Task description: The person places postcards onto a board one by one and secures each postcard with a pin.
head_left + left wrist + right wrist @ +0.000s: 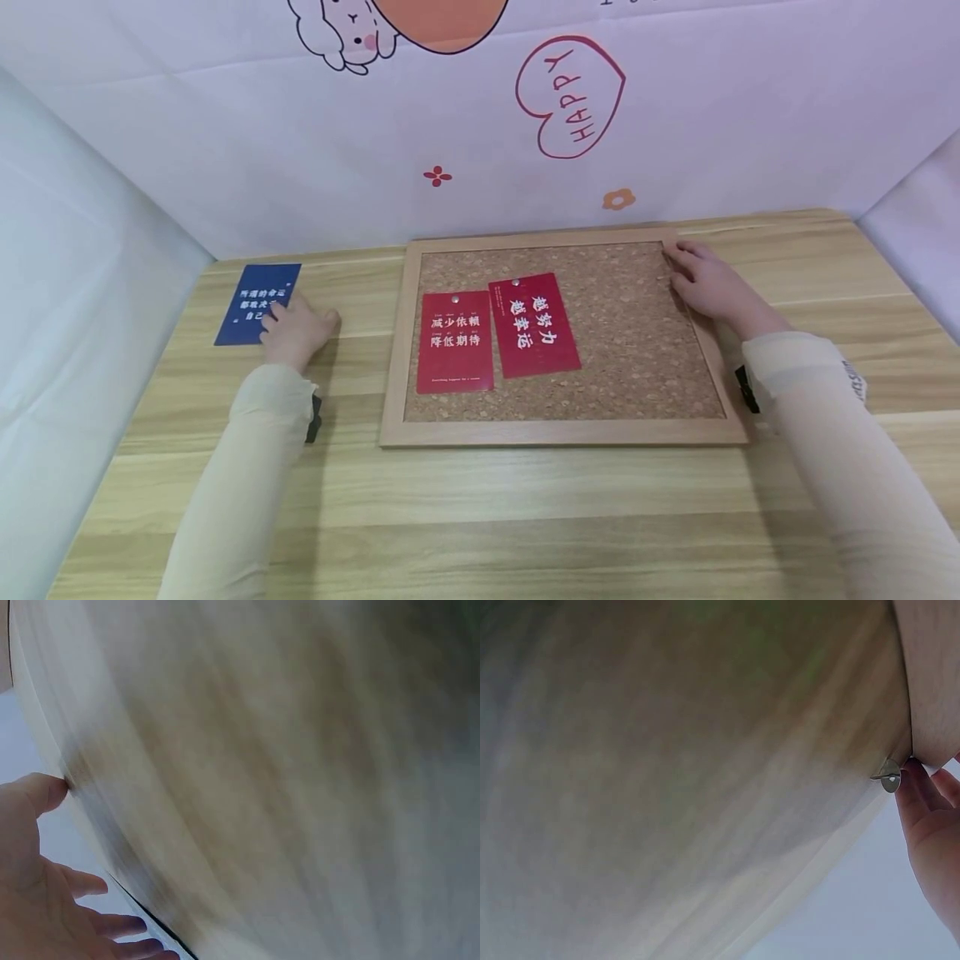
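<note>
Clearly best to slide the blue card (257, 303) flat across the smooth wooden table (480, 500) with the left hand (297, 330), fingers resting relaxed on its near right corner, gripping nothing. Worth steadying the cork board (637, 350) with the right hand (708, 285), laid flat and loose on the far right corner of its pale wood frame. Grainy cork; two glossy red cards (497, 337) pinned there, rectangular, overlapping slightly.

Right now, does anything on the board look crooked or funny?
Yes. The right red card on the cork board is tilted and overlaps the straight left red card. A blue card lies off the board, under the left hand's fingers.
</note>
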The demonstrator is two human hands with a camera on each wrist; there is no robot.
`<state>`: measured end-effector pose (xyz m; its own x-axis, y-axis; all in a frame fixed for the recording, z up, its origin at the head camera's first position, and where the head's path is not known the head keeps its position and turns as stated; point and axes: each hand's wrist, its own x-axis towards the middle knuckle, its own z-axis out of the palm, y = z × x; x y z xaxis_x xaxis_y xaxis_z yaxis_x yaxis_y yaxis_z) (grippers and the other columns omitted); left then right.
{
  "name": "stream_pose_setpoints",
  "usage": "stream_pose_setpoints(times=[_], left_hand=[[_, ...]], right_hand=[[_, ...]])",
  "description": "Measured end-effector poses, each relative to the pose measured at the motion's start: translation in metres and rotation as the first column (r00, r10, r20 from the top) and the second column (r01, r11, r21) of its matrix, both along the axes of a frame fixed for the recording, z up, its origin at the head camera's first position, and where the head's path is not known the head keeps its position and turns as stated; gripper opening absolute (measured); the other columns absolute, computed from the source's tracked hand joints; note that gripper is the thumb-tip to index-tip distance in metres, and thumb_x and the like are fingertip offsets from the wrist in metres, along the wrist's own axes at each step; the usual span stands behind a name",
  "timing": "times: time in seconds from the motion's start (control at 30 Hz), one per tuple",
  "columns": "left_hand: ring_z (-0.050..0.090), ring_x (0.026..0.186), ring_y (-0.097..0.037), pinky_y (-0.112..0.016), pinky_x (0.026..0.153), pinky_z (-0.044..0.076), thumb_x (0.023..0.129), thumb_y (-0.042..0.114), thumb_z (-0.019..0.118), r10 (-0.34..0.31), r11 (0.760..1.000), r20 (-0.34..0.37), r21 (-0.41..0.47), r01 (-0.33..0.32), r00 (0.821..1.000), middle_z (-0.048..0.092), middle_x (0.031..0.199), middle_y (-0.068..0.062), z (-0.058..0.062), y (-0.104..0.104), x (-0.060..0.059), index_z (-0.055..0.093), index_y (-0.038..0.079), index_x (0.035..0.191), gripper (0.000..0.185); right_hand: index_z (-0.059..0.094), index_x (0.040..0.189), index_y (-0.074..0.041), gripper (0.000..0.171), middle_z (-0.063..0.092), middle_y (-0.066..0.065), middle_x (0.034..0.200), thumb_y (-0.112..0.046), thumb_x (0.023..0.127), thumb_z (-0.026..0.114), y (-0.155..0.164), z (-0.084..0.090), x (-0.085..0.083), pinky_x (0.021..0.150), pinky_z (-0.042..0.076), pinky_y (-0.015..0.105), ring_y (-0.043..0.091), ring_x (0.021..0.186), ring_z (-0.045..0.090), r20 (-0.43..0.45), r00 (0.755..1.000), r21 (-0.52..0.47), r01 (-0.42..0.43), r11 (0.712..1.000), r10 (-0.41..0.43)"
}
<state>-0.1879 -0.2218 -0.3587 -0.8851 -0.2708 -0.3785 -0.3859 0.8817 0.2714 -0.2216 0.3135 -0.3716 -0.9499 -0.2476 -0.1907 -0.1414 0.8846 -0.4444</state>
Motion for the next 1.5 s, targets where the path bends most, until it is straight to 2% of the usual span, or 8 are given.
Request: stream_pose_setpoints(times=[0.17, 0.37, 0.67, 0.73, 0.9, 1.07, 1.37, 1.5], left_hand=[[-0.001, 0.138, -0.061, -0.067, 0.113, 0.009, 0.097, 0.046, 0.031, -0.003, 1.0, 0.049, 0.004, 0.003, 0.999, -0.007, 0.149, -0.043, -0.0008, -0.0024, 0.0008, -0.006, -0.008, 0.149, 0.083], [0.001, 0.138, -0.061, -0.066, 0.114, 0.01, 0.096, 0.046, 0.03, 0.002, 1.0, 0.055, 0.002, -0.002, 0.998, -0.007, 0.15, -0.043, -0.0023, -0.0041, 0.0, -0.008, -0.009, 0.148, 0.085], [0.018, 0.134, -0.058, -0.063, 0.111, 0.021, 0.096, 0.048, 0.03, -0.009, 0.998, 0.066, -0.06, 0.013, 0.998, 0.01, 0.146, -0.043, -0.0015, -0.0033, 0.0, 0.002, -0.02, 0.144, 0.088], [0.015, 0.135, -0.058, -0.063, 0.112, 0.019, 0.096, 0.049, 0.03, -0.003, 0.998, 0.069, -0.061, 0.007, 0.998, 0.006, 0.147, -0.044, -0.0015, -0.0035, -0.0007, 0.003, -0.019, 0.144, 0.088], [-0.005, 0.138, -0.062, -0.067, 0.113, 0.009, 0.096, 0.051, 0.029, 0.022, 0.999, 0.093, -0.037, -0.018, 0.995, -0.012, 0.145, -0.049, -0.0012, -0.0044, -0.0022, -0.005, -0.015, 0.146, 0.089], [-0.011, 0.135, -0.064, -0.071, 0.112, 0.004, 0.095, 0.052, 0.028, 0.042, 0.999, 0.109, -0.006, -0.041, 0.993, -0.015, 0.141, -0.051, -0.0005, -0.0044, -0.0026, -0.01, -0.012, 0.147, 0.091], [0.003, 0.138, -0.06, -0.071, 0.109, 0.014, 0.095, 0.054, 0.032, 0.051, 0.999, 0.097, -0.015, -0.05, 0.994, -0.004, 0.147, -0.047, -0.0002, -0.0046, -0.0026, -0.005, -0.013, 0.147, 0.092], [0.011, 0.135, -0.061, -0.069, 0.109, 0.018, 0.096, 0.053, 0.025, 0.024, 0.999, 0.099, -0.037, -0.02, 0.995, 0.004, 0.146, -0.047, 0.0029, -0.0086, -0.0007, 0.001, -0.015, 0.146, 0.088]], right_hand=[[0.015, 0.149, 0.006, 0.057, 0.009, 0.034, 0.153, -0.018, 0.101, 0.033, 0.0001, -0.0003, 0.0002, 0.111, 0.016, 0.066, 0.058, 0.136, 0.014, 0.003, 1.0, -0.005, 0.002, 1.0, -0.002], [0.015, 0.149, 0.005, 0.057, 0.009, 0.034, 0.153, -0.018, 0.101, 0.033, 0.0004, -0.0011, -0.0004, 0.111, 0.016, 0.066, 0.057, 0.136, 0.014, 0.005, 1.0, -0.005, 0.005, 1.0, -0.005], [0.015, 0.15, 0.006, 0.057, 0.009, 0.034, 0.154, -0.018, 0.101, 0.033, -0.0007, -0.0003, -0.0006, 0.111, 0.015, 0.066, 0.057, 0.137, 0.014, 0.006, 1.0, -0.008, 0.004, 1.0, -0.004], [0.015, 0.149, 0.006, 0.057, 0.008, 0.034, 0.154, -0.018, 0.101, 0.033, -0.0006, 0.0, -0.0009, 0.111, 0.015, 0.066, 0.057, 0.137, 0.013, 0.008, 1.0, -0.01, 0.003, 1.0, -0.003], [0.015, 0.149, 0.006, 0.058, 0.007, 0.034, 0.154, -0.019, 0.101, 0.033, -0.0005, 0.001, -0.0015, 0.111, 0.014, 0.066, 0.057, 0.138, 0.012, 0.011, 1.0, -0.013, 0.002, 1.0, -0.002], [0.015, 0.149, 0.006, 0.058, 0.008, 0.035, 0.153, -0.018, 0.101, 0.033, 0.0005, 0.001, -0.0022, 0.111, 0.014, 0.066, 0.057, 0.137, 0.012, 0.005, 1.0, -0.015, 0.001, 1.0, -0.001], [0.016, 0.149, 0.008, 0.058, 0.009, 0.035, 0.153, -0.017, 0.1, 0.034, -0.0002, 0.0012, -0.0016, 0.111, 0.014, 0.066, 0.057, 0.137, 0.013, 0.002, 1.0, -0.019, 0.001, 1.0, -0.001], [0.017, 0.149, 0.008, 0.058, 0.01, 0.036, 0.152, -0.017, 0.1, 0.034, -0.0005, 0.0004, -0.0013, 0.111, 0.015, 0.066, 0.057, 0.137, 0.013, -0.003, 1.0, -0.017, 0.001, 1.0, -0.001]])
